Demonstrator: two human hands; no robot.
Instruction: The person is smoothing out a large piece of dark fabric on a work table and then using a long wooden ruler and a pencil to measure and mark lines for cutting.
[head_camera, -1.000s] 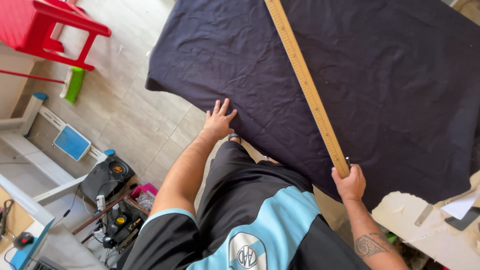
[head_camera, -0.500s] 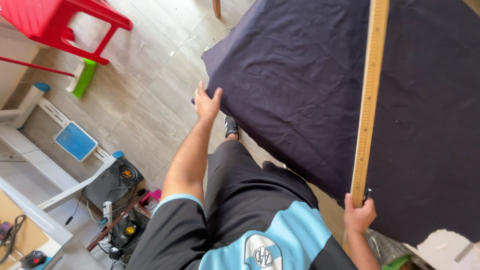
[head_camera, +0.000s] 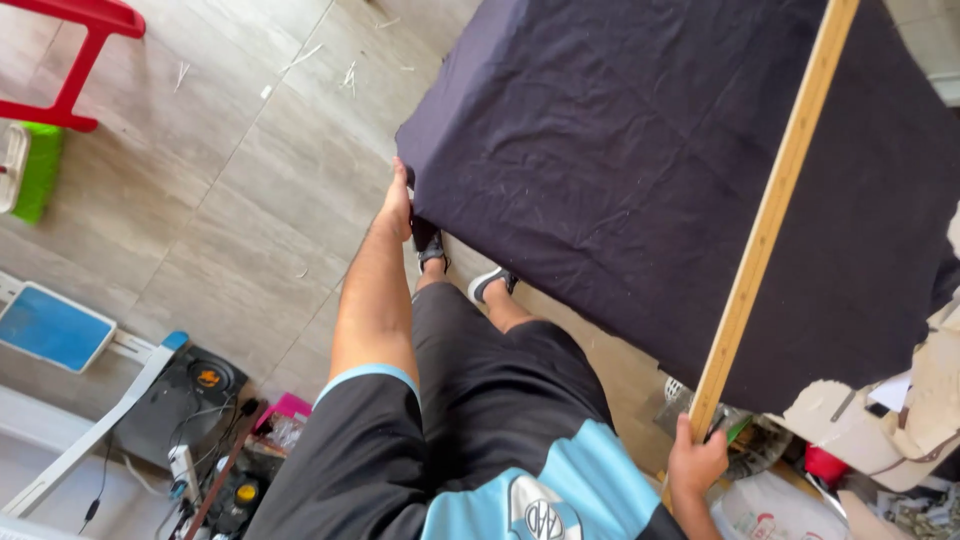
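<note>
A: Biggest thing first?
B: Dark navy cloth, spread flat over the tabletop, covers it fully so the tabletop itself is hidden. Cloth runs out of frame at the top and right.
A: Next?
B: Floor, grey tile, a few light scraps on it. Then the long wooden ruler, lying diagonal on the cloth, top end cut off by the frame edge, lower end sticking out past the near cloth edge.
A: Hands?
B: Right hand clenched round the ruler's lower end, just off the cloth edge. Left hand at the cloth's left corner, fingers tucked against or under the edge. Can't tell if it's gripping cloth or just pressing; fingertips hidden.
A: So hands are well apart?
B: Yes, one at each end of the near cloth edge, ruler only in the right.
A: Smaller stuff?
B: Red plastic chair top left, mostly cut off. Blue flat panel at left. Torn pale cardboard lower right, overlapping the cloth corner. Clutter of cables and tools bottom left, too jumbled to name. Two shoes under the tabletop edge, partly hidden.
</note>
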